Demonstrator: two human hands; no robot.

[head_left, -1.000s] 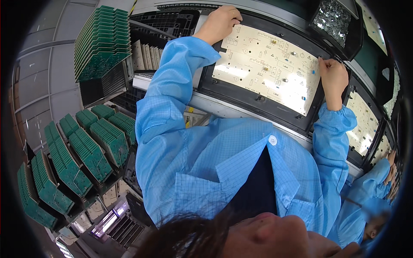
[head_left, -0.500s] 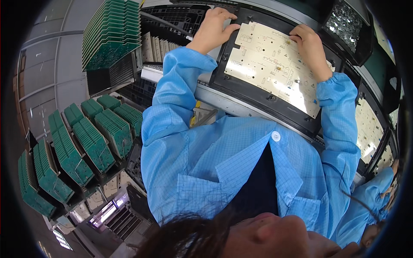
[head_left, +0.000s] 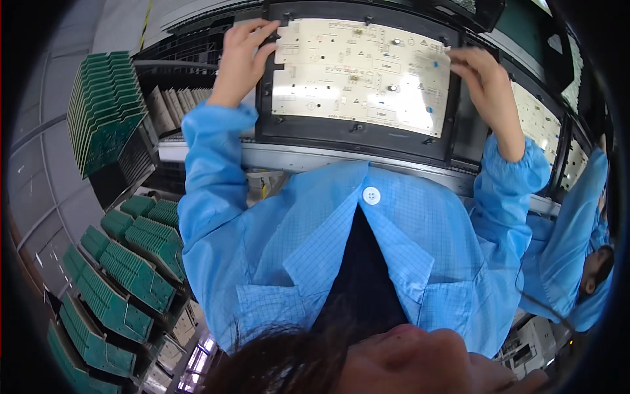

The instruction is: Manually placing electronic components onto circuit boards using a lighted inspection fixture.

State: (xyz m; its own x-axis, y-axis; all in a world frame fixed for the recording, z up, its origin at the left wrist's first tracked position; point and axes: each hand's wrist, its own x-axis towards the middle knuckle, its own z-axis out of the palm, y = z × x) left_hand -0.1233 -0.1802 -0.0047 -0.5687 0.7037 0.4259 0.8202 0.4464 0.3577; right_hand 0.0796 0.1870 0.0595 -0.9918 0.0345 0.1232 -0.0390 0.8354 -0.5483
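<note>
A cream-coloured circuit board with small parts and printed marks lies in a black carrier frame in front of me. My left hand is at the upper left corner of the frame. Its thumb and forefinger are apart, their tips by a small black clip at the board's edge. At the board's upper right edge is my right hand, fingers bent and close together. Their tips meet the edge, and whatever lies between them is hidden.
Green circuit boards stand in a rack at the left, with several more green stacks below. Pale boards stand upright beside my left forearm. Further carriers with boards continue rightward along the metal rail. A co-worker in blue is at the right.
The view has shifted, so the board sits further left and straighter. My right hand has moved from over the board's upper part to its right edge. My left hand stays at the upper left corner.
</note>
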